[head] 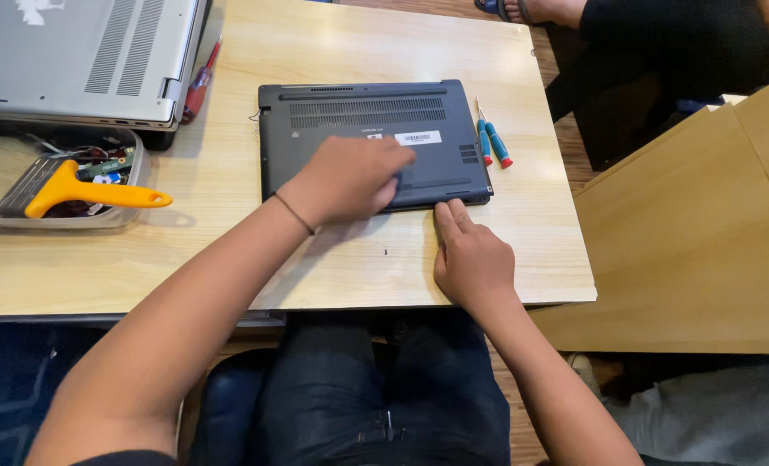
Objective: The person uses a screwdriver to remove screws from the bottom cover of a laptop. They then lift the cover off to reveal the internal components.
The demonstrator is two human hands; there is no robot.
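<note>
A black laptop (359, 116) lies bottom-up in the middle of a light wooden table (229, 173). My left hand (346, 179) rests flat on its underside near the front edge, fingers together and slightly curled, holding nothing. My right hand (471, 255) lies on the table with its fingertips touching the laptop's front right corner. Two small blue-handled screwdrivers (491, 142) lie just right of the laptop, apart from both hands.
A silver laptop (82, 56) sits bottom-up at the back left, a red-handled screwdriver (199, 82) beside it. A clear tray (130, 211) holds a yellow-handled brush (74, 192) and small parts. A second wooden surface (695, 233) lies right; another person's leg (661, 52) shows at back right.
</note>
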